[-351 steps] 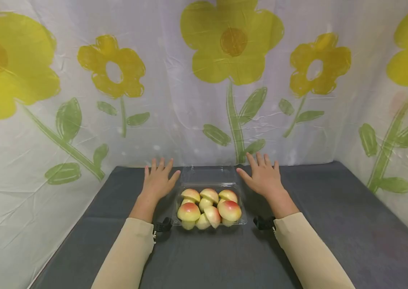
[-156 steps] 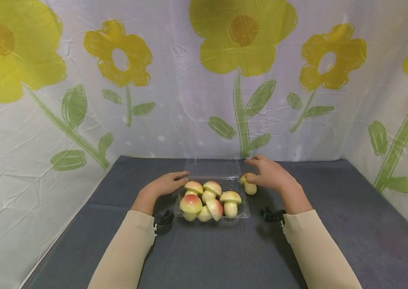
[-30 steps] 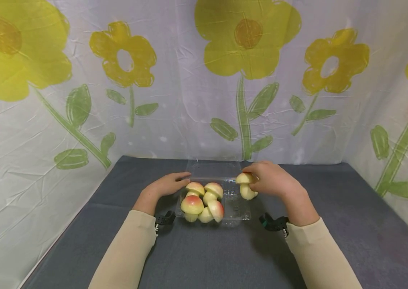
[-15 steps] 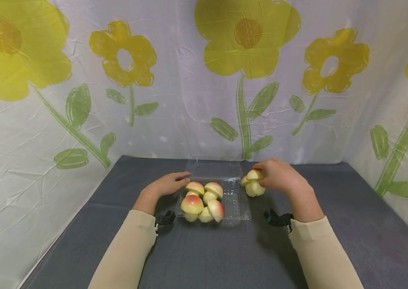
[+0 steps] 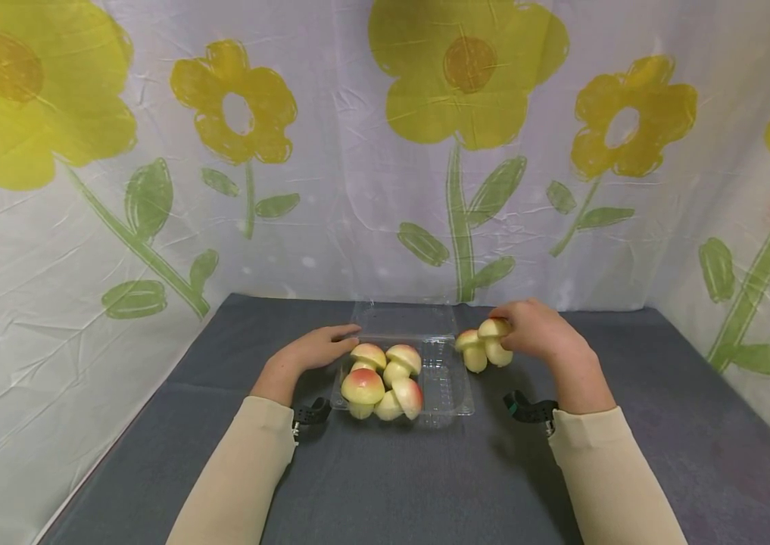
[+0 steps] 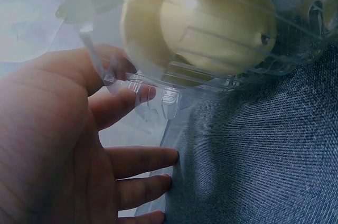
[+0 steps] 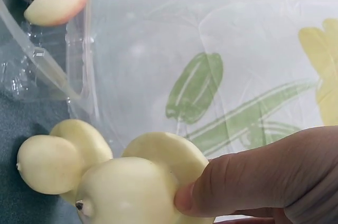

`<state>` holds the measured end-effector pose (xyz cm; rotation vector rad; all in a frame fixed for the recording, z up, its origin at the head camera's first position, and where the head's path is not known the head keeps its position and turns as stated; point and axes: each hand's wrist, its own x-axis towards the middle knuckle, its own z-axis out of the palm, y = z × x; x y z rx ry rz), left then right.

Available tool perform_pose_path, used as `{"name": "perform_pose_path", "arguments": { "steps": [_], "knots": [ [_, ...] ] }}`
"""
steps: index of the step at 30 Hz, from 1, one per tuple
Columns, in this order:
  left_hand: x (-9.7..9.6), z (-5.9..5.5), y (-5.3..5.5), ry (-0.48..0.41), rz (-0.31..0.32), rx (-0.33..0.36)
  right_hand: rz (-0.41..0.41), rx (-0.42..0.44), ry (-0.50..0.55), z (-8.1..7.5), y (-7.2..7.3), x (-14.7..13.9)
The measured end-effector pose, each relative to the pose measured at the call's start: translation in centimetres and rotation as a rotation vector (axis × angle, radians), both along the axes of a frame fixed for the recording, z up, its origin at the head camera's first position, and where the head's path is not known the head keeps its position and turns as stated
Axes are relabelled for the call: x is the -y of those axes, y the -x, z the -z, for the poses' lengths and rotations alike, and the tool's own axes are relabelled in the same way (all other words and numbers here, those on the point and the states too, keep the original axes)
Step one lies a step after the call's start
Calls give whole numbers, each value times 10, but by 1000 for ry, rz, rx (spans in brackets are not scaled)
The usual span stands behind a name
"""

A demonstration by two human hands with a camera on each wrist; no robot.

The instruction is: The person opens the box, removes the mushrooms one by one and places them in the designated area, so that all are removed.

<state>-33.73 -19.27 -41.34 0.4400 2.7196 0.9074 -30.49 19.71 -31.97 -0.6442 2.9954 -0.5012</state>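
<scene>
In the head view, a clear plastic box [image 5: 449, 405] stands on the table with its lid laid back. Several toy mushrooms [image 5: 362, 386], pale yellow with reddish caps, fill its left part. My left hand [image 5: 313, 348] pinches the box's back left corner between thumb and index finger, its other fingers extended. To the right of the box, my right hand [image 5: 537, 331] grips a toy mushroom [image 5: 495, 344] by thumb and fingers. Beside that one, another toy mushroom [image 5: 471, 352] stands upright on the table. The right wrist view shows the gripped mushroom [image 7: 121, 192] close to the standing one [image 7: 45, 163].
A dark grey cloth [image 5: 385, 477] covers the table. Behind it hangs a pale curtain [image 5: 330, 189] printed with yellow flowers. The raised clear lid [image 5: 403, 318] lies between the box and the curtain.
The right hand has carried its mushroom out from over the box's right side, rightward to beside the standing one. The left hand has stayed at the box corner.
</scene>
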Motion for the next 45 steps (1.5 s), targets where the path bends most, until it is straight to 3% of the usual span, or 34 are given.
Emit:
{"name": "perform_pose_path", "arguments": {
  "steps": [19,34,45],
  "knots": [
    [1,-2,-1,13,6,-8,54,3,-14,13,12,-15],
    [0,-2,-2,25,8,-6,114,81,-43,30,24,-24],
    [0,-1,-2,14,8,-14,129,92,-60,43,30,-28]
  ]
}}
